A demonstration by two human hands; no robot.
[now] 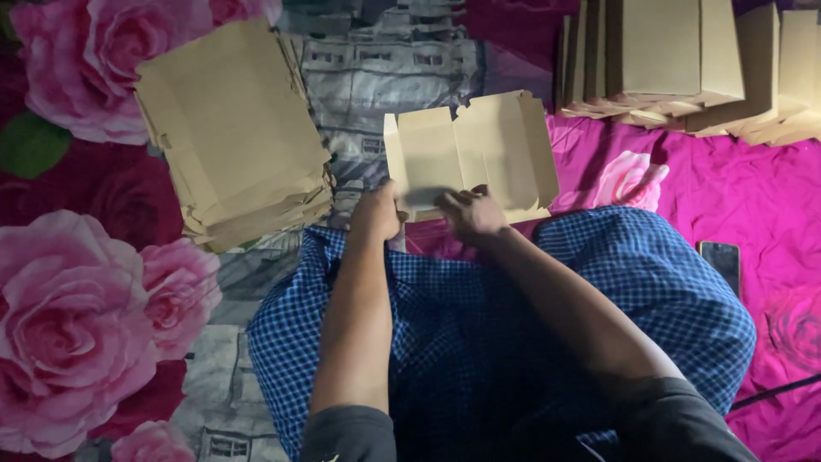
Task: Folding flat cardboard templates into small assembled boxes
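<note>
Holding a flat brown paper sheet [470, 154] in the middle of the frame, the left hand [376, 212] and right hand [470, 212] pinch its near edge. It looks half folded. Next, careful creasing. A paper stack [235, 128] sits upper left.

The ground is covered by spread cloth rather than bare floor. On the left lies a sheet printed with large pink roses [60, 329] on dark red, with a green leaf [30, 144] at the far left edge. A grey woven sack [389, 64] with faded print runs up the middle to the far side. To the right stretches a bright magenta cloth [735, 197], creased, bearing a pale rose. The light is dim and uneven, darkest at the far edge.
</note>
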